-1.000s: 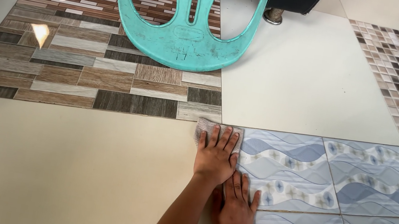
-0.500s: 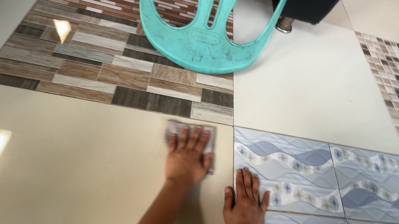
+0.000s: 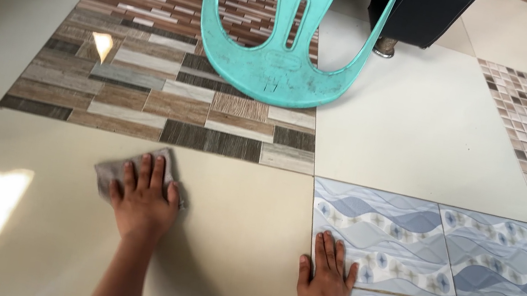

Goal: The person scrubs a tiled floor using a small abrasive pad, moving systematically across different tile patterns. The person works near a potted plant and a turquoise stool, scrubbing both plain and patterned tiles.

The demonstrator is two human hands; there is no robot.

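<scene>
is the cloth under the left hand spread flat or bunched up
Mostly flat. The grey cloth lies pressed on the glossy beige tile under the open left hand, its edges showing past the fingers; any folds beneath the palm are hidden.

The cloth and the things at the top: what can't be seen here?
Head view:
- Cloth: mostly hidden under the left hand.
- Turquoise chair: cut off by the top edge.
- Dark furniture: only its base shows.
- Right hand: its palm side is hidden against the blue tile.
</scene>
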